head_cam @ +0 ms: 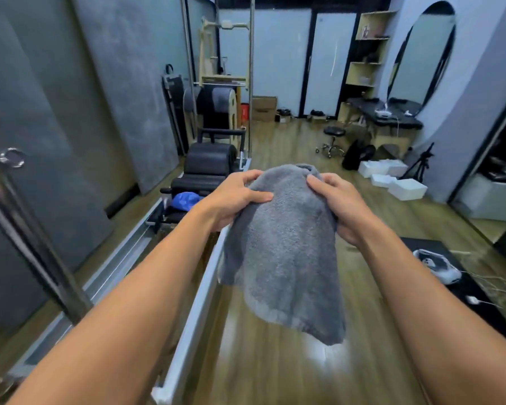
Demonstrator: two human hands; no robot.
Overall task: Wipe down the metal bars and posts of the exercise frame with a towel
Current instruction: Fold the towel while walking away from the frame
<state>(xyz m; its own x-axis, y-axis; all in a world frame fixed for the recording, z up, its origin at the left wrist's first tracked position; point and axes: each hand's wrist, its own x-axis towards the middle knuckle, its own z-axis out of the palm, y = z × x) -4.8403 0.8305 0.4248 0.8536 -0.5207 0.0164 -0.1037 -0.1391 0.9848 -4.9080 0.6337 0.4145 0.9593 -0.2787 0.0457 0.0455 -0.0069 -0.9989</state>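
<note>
A grey towel (284,249) hangs in front of me, held up by both hands at its top. My left hand (234,197) grips its upper left side with the thumb on the front. My right hand (338,203) grips the upper right side the same way. The towel droops over the silver side rail (193,320) of the exercise frame. A shiny metal post (32,241) slants up at the near left, with metal rings (12,157) beside it. Two tall upright posts (250,83) stand at the frame's far end.
Black padded carriage parts (208,162) and a blue bag (184,200) lie on the frame ahead. Wooden floor (275,361) stretches right. A black stool (332,141), white boxes (400,185), a tripod (421,165) and a black mat (462,276) with a white device sit to the right.
</note>
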